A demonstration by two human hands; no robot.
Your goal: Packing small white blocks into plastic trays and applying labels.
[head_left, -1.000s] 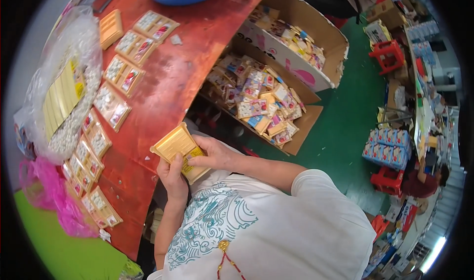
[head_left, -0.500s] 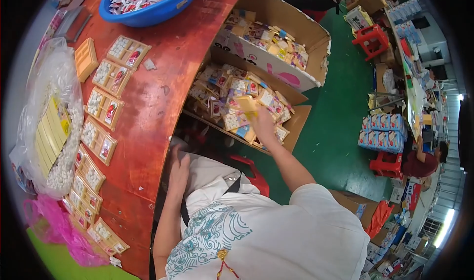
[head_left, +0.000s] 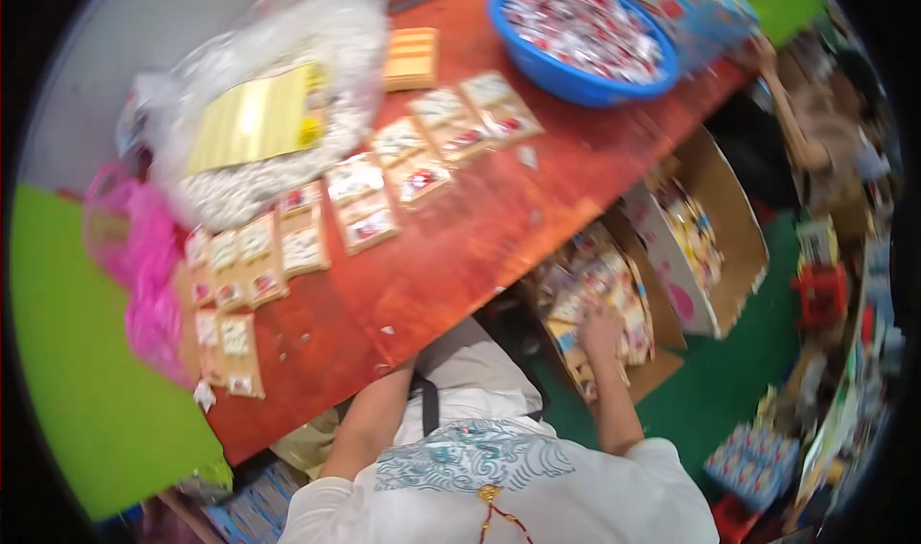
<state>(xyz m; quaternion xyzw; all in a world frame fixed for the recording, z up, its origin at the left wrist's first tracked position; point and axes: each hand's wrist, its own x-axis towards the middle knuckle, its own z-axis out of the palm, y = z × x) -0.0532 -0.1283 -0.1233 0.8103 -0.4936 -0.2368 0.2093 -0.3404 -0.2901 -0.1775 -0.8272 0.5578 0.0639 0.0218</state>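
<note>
My right hand point(head_left: 602, 331) rests on the packed wooden trays point(head_left: 576, 285) heaped in an open cardboard box point(head_left: 662, 376) beside the table. Blur hides whether its fingers hold anything. My left forearm point(head_left: 379, 414) runs up to the table's near edge, and the hand itself is hidden beyond it. On the red table point(head_left: 480, 256), a slanting row of small wooden trays point(head_left: 363, 199) holds white pieces and red-and-white packets. At the row's far end lies a stack of bare wooden trays point(head_left: 411, 59).
A blue basin point(head_left: 585, 88) full of small packets stands at the table's far side. Left of the trays lie a clear bag of white pieces point(head_left: 278, 40) and a pink bag point(head_left: 153, 295). A second cardboard box point(head_left: 734, 256) adjoins the first. Another person's arm point(head_left: 789, 127) shows far right.
My view has swung right, so the table and boxes appear turned. My right hand held a yellowish tray above the box and now lies lower among the trays. My left hand has gone out of sight.
</note>
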